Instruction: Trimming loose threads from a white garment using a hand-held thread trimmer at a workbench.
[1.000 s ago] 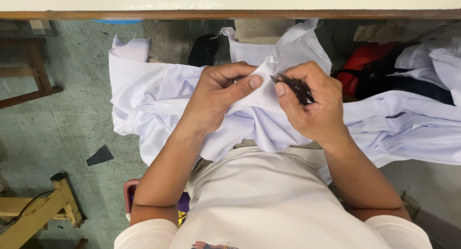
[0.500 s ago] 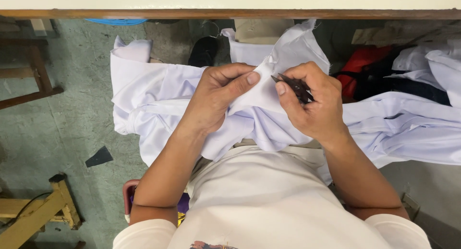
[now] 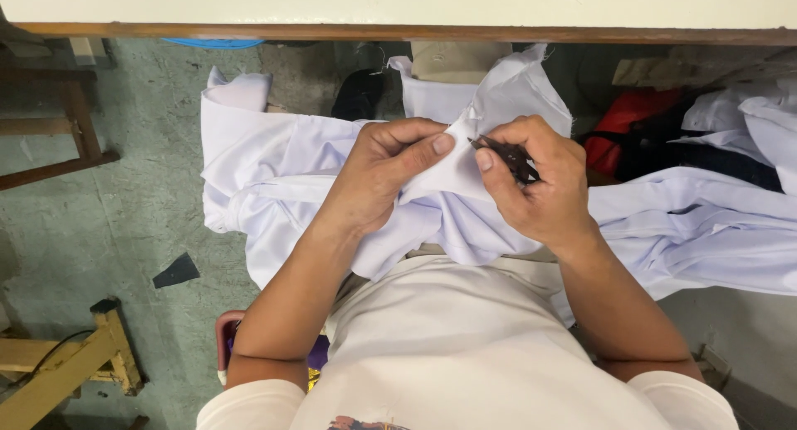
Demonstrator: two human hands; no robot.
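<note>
A white garment (image 3: 274,181) lies bunched across my lap and spills to both sides. My left hand (image 3: 383,168) pinches a raised fold of this cloth between thumb and fingers. My right hand (image 3: 540,185) grips a small dark thread snipper (image 3: 502,152), its tips touching the same fold right beside my left thumb. Both hands are close together above my lap, just below the edge of a pale table (image 3: 398,33).
More white cloth (image 3: 714,222) trails off to the right over a red and black pile (image 3: 631,123). A wooden frame (image 3: 58,131) stands at the left, a yellow wooden stand (image 3: 75,364) at lower left, and a dark scrap (image 3: 176,271) lies on the green floor.
Nothing has clearly changed; both hands keep their hold on the fold and the snipper, with only a slight shift of the view.
</note>
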